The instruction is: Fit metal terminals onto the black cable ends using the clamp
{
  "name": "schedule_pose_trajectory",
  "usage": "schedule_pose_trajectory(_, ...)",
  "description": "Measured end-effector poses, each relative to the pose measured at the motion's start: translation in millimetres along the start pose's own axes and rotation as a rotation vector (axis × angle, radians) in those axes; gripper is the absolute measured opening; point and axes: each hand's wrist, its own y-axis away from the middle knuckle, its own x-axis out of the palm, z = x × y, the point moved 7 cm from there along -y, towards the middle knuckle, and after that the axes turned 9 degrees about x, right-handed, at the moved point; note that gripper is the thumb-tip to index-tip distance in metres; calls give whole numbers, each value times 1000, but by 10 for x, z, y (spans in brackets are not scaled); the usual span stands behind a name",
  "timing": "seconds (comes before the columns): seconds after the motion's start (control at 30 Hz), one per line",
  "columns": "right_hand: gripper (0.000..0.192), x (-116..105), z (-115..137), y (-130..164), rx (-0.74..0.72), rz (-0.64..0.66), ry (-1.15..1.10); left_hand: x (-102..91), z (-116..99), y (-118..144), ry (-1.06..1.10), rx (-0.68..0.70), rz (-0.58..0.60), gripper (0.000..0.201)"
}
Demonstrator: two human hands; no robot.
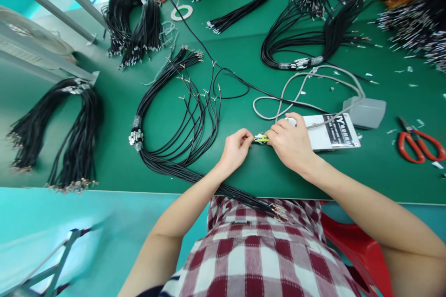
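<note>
At table edge, left hand [237,148] & right hand [289,141] grip pinch small yellow-green part [261,138], mostly hidden btw fingertips.

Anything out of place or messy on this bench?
Small pale offcuts litter the green table at the right, near the scissors. One cable bundle trails off the near edge onto the person's lap. Both hands, left hand and right hand, pinch a small yellow part.

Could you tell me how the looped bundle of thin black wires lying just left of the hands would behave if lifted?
The looped bundle of thin black wires would probably sag, since its strands curve loosely on the green table. The wrap binds one spot only, so the free ends would likely splay. It looks light.
</note>
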Motion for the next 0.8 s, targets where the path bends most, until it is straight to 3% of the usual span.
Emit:
schedule_pose_trajectory(0.17,21,-34,38,-1,6,-9,18,5,-33,-15,-88,11,2,13)
schedule_pose_trajectory(0.3,10,-228,-23,114,3,-48,-3,-4,-47,-23,-126,19,4,12)
schedule_pose_trajectory(0.37,19,-378,-151,282,37,-140,-25,-8,-46,-26,-134,26,8,12)
schedule_pose_trajectory(0.5,12,-611,-499,816,253,-434,-127,-7,-9,-25,-120,25,15,12)
schedule_pose_trajectory(0.63,15,-499,-482,1125,306,-431,-175,6,22,-20,-110,25,13,11)
schedule_pose_trajectory(0.8,20,-357,-378,1132,290,-456,-59,-21,0,-23,-138,25,12,11)
